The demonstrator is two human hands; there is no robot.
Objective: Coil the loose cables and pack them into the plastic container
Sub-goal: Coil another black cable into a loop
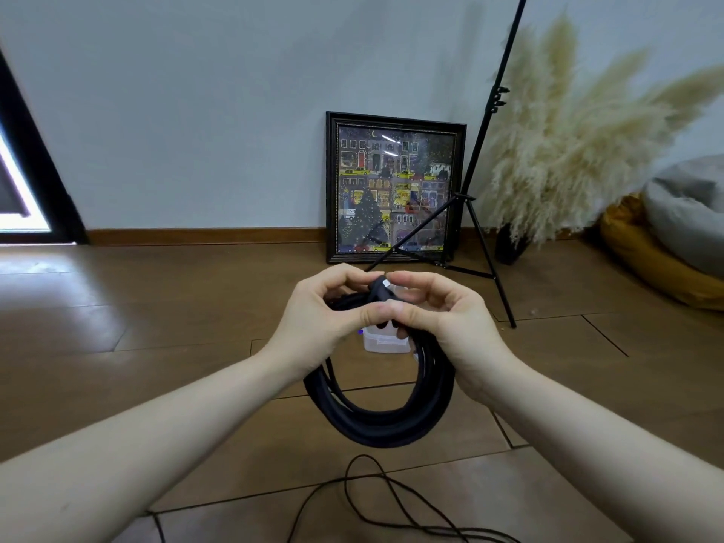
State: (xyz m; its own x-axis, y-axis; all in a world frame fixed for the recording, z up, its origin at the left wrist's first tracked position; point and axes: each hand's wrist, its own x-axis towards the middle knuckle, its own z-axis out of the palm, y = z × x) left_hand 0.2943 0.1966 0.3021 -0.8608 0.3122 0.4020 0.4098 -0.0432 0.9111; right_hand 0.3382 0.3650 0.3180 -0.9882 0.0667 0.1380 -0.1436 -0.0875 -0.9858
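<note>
The step in hand looked like the finishing of one coil: the left hand (pixel 317 311) and right hand (pixel 442 319) met at the top of a thick black cable coil (pixel 376 417), fingers curled round its gathered turns, the plug end (pixel 382 286) pinched between the fingertips at twelve o'clock of the loop. The coil hung in the air, clear of the wooden floor (pixel 156 327). Behind it, partly hidden, sat the plastic container (pixel 382 342). Next, I judged, the end wanted tucking so the turns would hold, then lowering forward into the container. A thin loose cable (pixel 376 487) lay uncoiled at six o'clock. A tripod stand (pixel 482 229) stood near at one o'clock, a framed picture (pixel 393 190) at twelve; open floor lay toward nine.
</note>
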